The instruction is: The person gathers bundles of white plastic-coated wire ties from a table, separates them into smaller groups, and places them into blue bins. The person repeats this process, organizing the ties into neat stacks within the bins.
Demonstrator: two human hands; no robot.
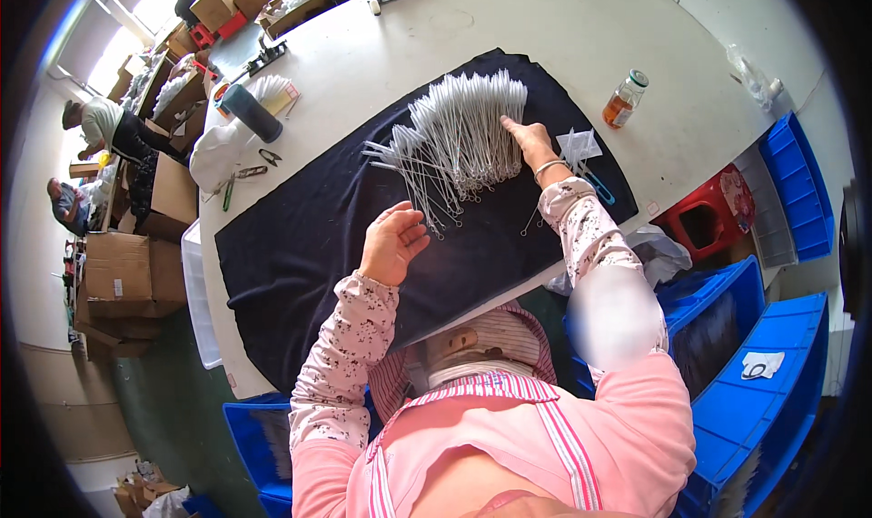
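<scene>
Wire-handled bristle brushes [477, 123], slender and pale, lie in a broad heap on a dark cloth [300, 264] spread over the white table [381, 91]. Their bristled ends point away from the person and most of their looped wire ends point back toward the body, an arrangement that probably keeps the bundle orderly and the loops within easy reach. Toward the left the heap thins, and several brushes splay apart at angles.

The right grip [531, 144] rests at the heap's right edge, forefinger extended against the bristled part, perhaps to steady or separate that side; whether the fingers pinch a brush, I cannot tell. The left grip [392, 244] hovers just beside the lower-left loops, fingers loosely curled with a moderate gap and nothing visible in them.

The cloth likely stops the thin wires rolling, and its dark colour makes them easy to see. Pliers [251, 171] and small snips [270, 157] lie off the cloth to the left, seemingly within reach yet out of the way. A capped glass bottle [621, 109] of amber liquid stands beyond the right forearm, apart from the brushes, which presumably lessens the risk of a knock.
</scene>
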